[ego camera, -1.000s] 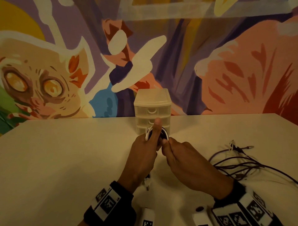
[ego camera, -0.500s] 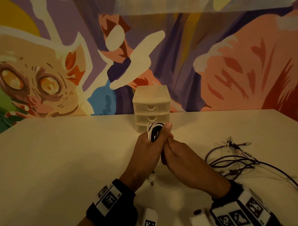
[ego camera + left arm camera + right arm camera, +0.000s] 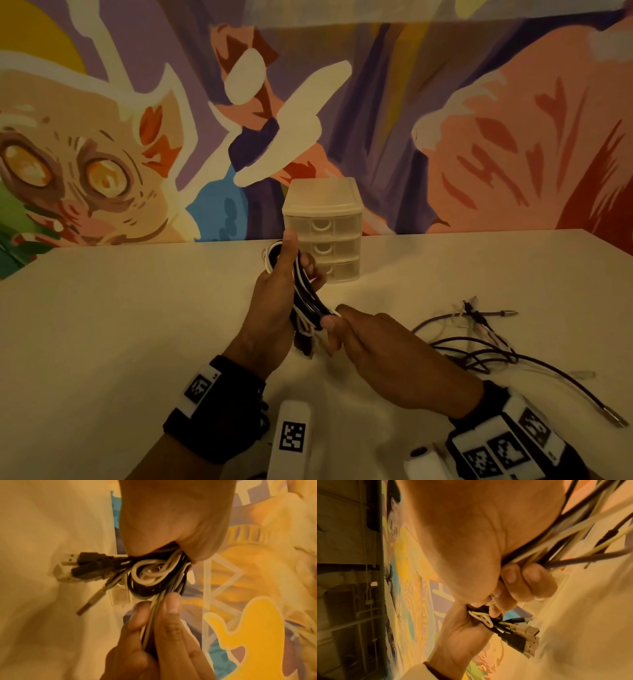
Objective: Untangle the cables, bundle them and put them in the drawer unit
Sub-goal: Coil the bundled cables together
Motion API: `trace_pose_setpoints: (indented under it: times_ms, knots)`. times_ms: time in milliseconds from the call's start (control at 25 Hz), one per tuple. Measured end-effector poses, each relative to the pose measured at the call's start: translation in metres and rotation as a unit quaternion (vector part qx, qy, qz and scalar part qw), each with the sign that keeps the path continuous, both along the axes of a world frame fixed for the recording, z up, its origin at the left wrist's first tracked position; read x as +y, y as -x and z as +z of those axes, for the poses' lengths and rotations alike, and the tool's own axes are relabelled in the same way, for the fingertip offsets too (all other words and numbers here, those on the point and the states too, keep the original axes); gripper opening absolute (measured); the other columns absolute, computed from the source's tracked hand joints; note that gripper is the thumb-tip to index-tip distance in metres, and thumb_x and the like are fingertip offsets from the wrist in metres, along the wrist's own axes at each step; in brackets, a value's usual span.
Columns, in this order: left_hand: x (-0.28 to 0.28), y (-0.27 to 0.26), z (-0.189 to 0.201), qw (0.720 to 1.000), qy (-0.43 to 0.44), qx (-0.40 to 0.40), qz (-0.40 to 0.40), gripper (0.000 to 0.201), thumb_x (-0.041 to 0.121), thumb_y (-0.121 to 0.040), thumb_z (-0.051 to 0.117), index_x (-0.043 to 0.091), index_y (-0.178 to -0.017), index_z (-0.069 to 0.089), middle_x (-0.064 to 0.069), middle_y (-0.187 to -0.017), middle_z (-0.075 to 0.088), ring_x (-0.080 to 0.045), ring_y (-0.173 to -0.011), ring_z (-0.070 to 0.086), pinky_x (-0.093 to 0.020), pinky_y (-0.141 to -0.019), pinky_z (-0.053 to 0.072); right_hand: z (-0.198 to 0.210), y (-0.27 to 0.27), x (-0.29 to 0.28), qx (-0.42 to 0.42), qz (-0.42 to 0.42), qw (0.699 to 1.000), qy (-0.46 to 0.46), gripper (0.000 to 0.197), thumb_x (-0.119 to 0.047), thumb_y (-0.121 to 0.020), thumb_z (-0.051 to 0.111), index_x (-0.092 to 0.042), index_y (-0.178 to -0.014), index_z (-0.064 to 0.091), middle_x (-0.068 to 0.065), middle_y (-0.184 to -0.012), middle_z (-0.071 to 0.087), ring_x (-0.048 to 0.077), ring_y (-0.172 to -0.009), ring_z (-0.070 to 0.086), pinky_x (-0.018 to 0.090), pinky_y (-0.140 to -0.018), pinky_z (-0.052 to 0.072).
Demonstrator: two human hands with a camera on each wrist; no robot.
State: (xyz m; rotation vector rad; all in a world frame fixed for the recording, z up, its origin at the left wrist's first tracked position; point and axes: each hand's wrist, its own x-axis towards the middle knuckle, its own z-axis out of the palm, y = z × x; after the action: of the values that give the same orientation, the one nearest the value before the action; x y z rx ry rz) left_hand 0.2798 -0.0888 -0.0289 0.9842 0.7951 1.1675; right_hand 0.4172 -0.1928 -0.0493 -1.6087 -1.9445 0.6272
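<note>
The fingers (image 3: 169, 616) of the left hand (image 3: 274, 308) are curled around the cable bundle (image 3: 305, 301), with the thumb laid up along its outer side, so the folded black and white strands are clamped in the fist above the table (image 3: 120, 325). The right hand (image 3: 387, 356) pinches the lower end of the same bundle between thumb and fingertips, just where the plugs (image 3: 82, 566) hang free; in the left wrist view a white strand forms a loose knot or wrap (image 3: 150, 572) around the dark loops at that point. The bundle appears light and fully flexible: round, smooth-jacketed cords that will spring open if the clamp is relaxed, so hold should be taken across the middle of the loops, not by the plugs. The plugs are the only rigid parts, dark moulded bodies with flat metal ends, and should not carry any pull. The wrap looks slack and is judged likely to slip unless tightened. Behind the hands and well within reach stands the drawer unit (image 3: 323, 219), translucent plastic, three drawers with recessed arched pulls, all closed; it looks light enough to slide when a drawer is drawn. To the right on the table lies the remaining tangle of cables (image 3: 479, 346), thin dark and pale cords crossing one another, apart from both hands.
</note>
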Motion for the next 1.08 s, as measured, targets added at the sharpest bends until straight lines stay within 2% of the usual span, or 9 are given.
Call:
trace_pose_setpoints:
  times_ms: [120,200,320,400,480,680,840,1000,1080]
  knots:
    - [-0.002,0.004,0.002,0.997,0.004,-0.047,-0.053,0.046,0.059,-0.101,0.056,0.014,-0.091,0.060,-0.002,-0.080,0.073,-0.027,-0.095,0.080,-0.044,-0.093,0.064,0.002,0.003,0.000,0.022,-0.057,0.998,-0.024,0.026,-0.046,-0.113,0.036,-0.022,-0.111,0.045,-0.034,-0.059,0.059,-0.002,-0.052,0.056,0.018,-0.051,0.037]
    - [-0.006,0.008,0.003,0.996,0.014,-0.054,-0.076,0.047,0.061,-0.103,0.051,0.016,-0.092,0.060,0.000,-0.075,0.072,-0.018,-0.078,0.078,-0.037,-0.079,0.066,0.006,0.003,-0.002,0.048,-0.093,0.994,-0.010,0.027,-0.057,-0.109,0.038,-0.032,-0.116,0.042,-0.022,-0.054,0.061,0.000,-0.048,0.054,0.018,-0.049,0.036]
    - [-0.010,0.007,0.004,0.994,0.017,-0.057,-0.095,0.050,0.065,-0.099,0.051,0.018,-0.090,0.063,-0.003,-0.068,0.052,-0.015,-0.058,0.061,-0.030,-0.063,0.059,0.011,0.004,-0.002,0.073,-0.078,0.994,0.017,0.037,-0.070,-0.103,0.039,-0.041,-0.116,0.056,-0.017,-0.062,0.068,-0.002,-0.056,0.060,0.019,-0.060,0.040]
    - [-0.013,0.004,0.004,0.993,0.005,-0.062,-0.102,0.047,0.063,-0.098,0.052,0.020,-0.086,0.067,-0.003,-0.071,0.049,-0.012,-0.053,0.053,-0.029,-0.060,0.053,0.008,0.000,0.003,0.059,-0.044,0.997,0.003,0.052,-0.077,-0.099,0.039,-0.032,-0.090,0.064,-0.010,-0.068,0.068,0.002,-0.059,0.060,0.023,-0.064,0.044]
    - [-0.016,-0.001,0.005,0.991,0.002,-0.078,-0.110,0.044,0.058,-0.102,0.051,0.018,-0.090,0.065,0.000,-0.075,0.052,-0.009,-0.049,0.045,-0.027,-0.057,0.051,0.002,-0.005,0.007,0.064,-0.016,0.998,0.014,0.057,-0.073,-0.099,0.042,-0.025,-0.072,0.054,-0.009,-0.061,0.059,0.003,-0.055,0.050,0.025,-0.062,0.041]
    - [-0.015,0.000,0.009,0.983,0.006,-0.114,-0.142,0.039,0.052,-0.103,0.054,0.014,-0.094,0.059,0.004,-0.069,0.040,-0.007,-0.047,0.032,-0.022,-0.048,0.045,-0.003,0.001,0.010,0.115,0.019,0.991,0.063,0.046,-0.066,-0.103,0.047,-0.029,-0.076,0.052,-0.005,-0.066,0.054,0.008,-0.060,0.046,0.034,-0.066,0.041]
    - [-0.016,0.004,0.013,0.976,0.012,-0.124,-0.181,0.040,0.052,-0.102,0.053,0.013,-0.095,0.057,0.004,-0.067,0.040,-0.004,-0.043,0.032,-0.019,-0.041,0.038,0.003,0.008,0.010,0.138,0.036,0.987,0.072,0.036,-0.063,-0.102,0.053,-0.039,-0.076,0.057,-0.008,-0.067,0.058,0.007,-0.058,0.048,0.030,-0.061,0.042]
    - [-0.027,-0.002,0.011,0.963,0.001,-0.093,-0.255,0.041,0.051,-0.107,0.050,0.013,-0.094,0.057,0.004,-0.069,0.039,-0.004,-0.043,0.030,-0.019,-0.040,0.034,0.016,-0.005,-0.001,0.195,0.083,0.958,0.196,0.055,-0.056,-0.103,0.058,-0.011,-0.073,0.062,0.009,-0.061,0.055,0.015,-0.044,0.043,0.027,-0.051,0.040]
    - [-0.028,-0.002,0.009,0.955,0.007,-0.094,-0.280,0.041,0.051,-0.108,0.049,0.013,-0.095,0.057,0.004,-0.070,0.038,-0.004,-0.045,0.029,-0.020,-0.043,0.033,0.021,-0.008,-0.006,0.197,0.111,0.946,0.231,0.064,-0.051,-0.107,0.053,-0.008,-0.060,0.055,0.006,-0.052,0.046,0.015,-0.039,0.035,0.026,-0.047,0.034]
